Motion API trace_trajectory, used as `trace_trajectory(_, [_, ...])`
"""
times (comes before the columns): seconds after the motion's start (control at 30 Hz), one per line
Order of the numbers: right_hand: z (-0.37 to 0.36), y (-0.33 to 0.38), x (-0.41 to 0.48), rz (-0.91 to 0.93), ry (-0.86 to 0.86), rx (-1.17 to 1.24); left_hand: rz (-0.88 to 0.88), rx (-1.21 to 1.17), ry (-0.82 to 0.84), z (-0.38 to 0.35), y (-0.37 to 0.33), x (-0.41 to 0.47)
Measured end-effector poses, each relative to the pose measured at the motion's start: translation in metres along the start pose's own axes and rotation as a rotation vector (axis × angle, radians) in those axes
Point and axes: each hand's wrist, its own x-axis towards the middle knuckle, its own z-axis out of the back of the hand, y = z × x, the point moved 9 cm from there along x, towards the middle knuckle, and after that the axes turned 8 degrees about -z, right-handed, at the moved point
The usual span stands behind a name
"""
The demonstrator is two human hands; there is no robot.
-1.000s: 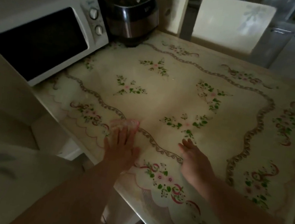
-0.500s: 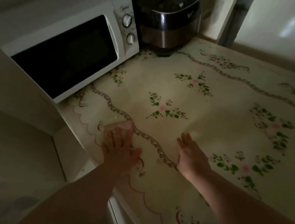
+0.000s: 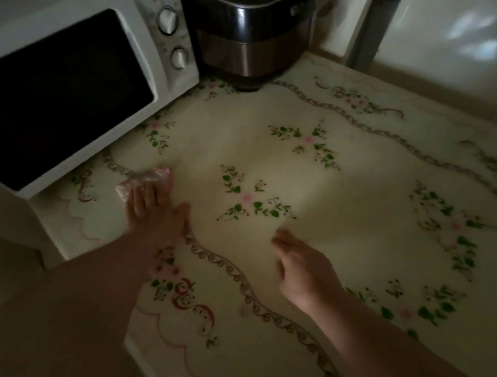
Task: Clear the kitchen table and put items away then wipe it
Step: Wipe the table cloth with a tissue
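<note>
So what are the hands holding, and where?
Nothing is gripped. The left hand presses flat on the near end of the pink cloth; the right hand holds nothing.

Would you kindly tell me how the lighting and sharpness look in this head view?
Head view: dim overall, with one brighter patch on the tablecloth; the microwave door reads plain black; the left hand, right hand and cloth are softly blurred; corners fall into shadow.

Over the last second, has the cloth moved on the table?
Yes. The cloth under the left hand has slid across the table toward the microwave, which is fixed.
</note>
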Motion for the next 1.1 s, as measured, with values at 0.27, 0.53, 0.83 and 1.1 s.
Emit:
trace_trajectory(0.27, [0.018, -0.088, -0.013, -0.241, -0.14, -0.05, -0.379, 0.209, 0.053, 0.007, -0.13, 0.031])
trace_trajectory(0.53, [0.025, -0.103, -0.017, -0.242, -0.041, 0.041, -0.57, 0.211, 0.08, 0.001, -0.24, 0.024])
trace_trajectory(0.83, [0.047, -0.105, 0.01, -0.353, 0.011, -0.038, -0.751, 0.109, 0.1, -0.005, -0.266, -0.012])
trace_trajectory(1.1, [0.047, -0.099, 0.061, -0.503, 0.15, 0.018, -0.469, 0.034, 0.036, 0.011, -0.197, 0.031])
